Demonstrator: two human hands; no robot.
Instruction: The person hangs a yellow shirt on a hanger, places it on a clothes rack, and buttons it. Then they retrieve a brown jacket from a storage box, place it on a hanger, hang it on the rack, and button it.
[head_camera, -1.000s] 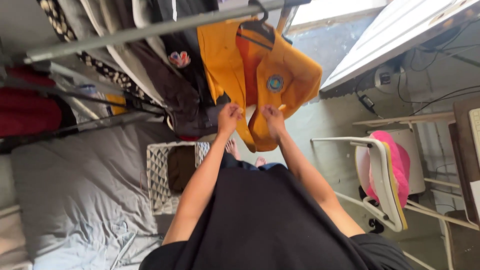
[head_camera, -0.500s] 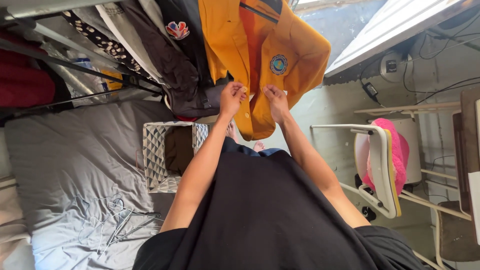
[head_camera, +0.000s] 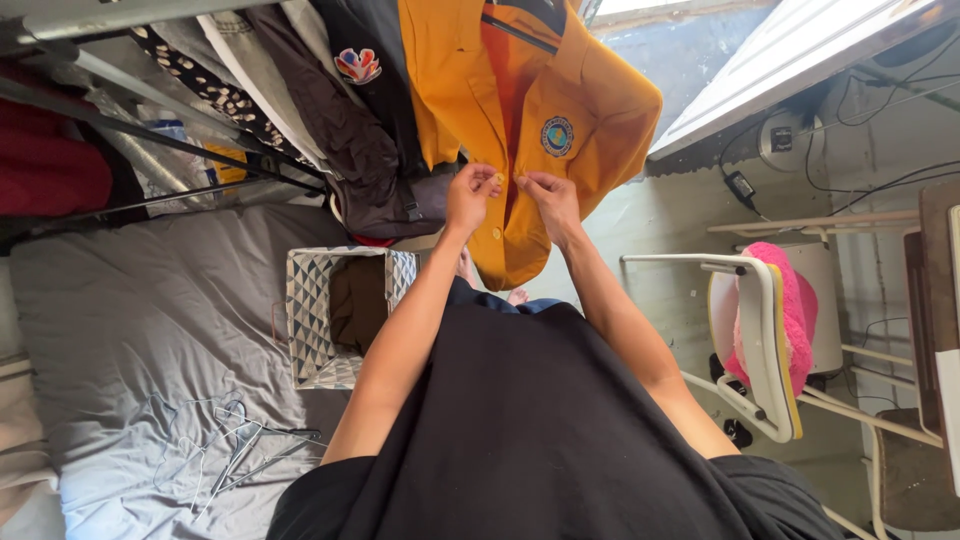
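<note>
Both hands are raised to the front of an orange jacket (head_camera: 560, 110) that hangs among other garments at the far centre of the scene. The left hand (head_camera: 470, 195) is closed in a pinch on the jacket's left front edge, fingertips meeting at a small pale button (head_camera: 500, 178). The right hand (head_camera: 548, 200) is likewise closed in a pinch on the facing edge, just beside the left; the two sets of fingertips nearly touch at the jacket opening. A second pale button shows lower on the same edge. A round blue badge (head_camera: 558, 136) sits on the jacket's chest, to the right of the hands.

To the left of the jacket hang dark clothes (head_camera: 360, 130), brown and black, one bearing a small coloured patch. Further left run metal rails (head_camera: 150, 130), with a red item behind them.

Below the hands, on the floor, stands a basket (head_camera: 310, 320) with a black-and-white triangle pattern, holding something brown. Left of it lies a bed with a grey sheet (head_camera: 140, 310); a cluster of wire hangers (head_camera: 235, 450) rests on the sheet near the lower left.

At the right stands a white chair (head_camera: 765, 340) with a pink cushion (head_camera: 800, 320) on it. The person wears a black garment that fills the near centre.
</note>
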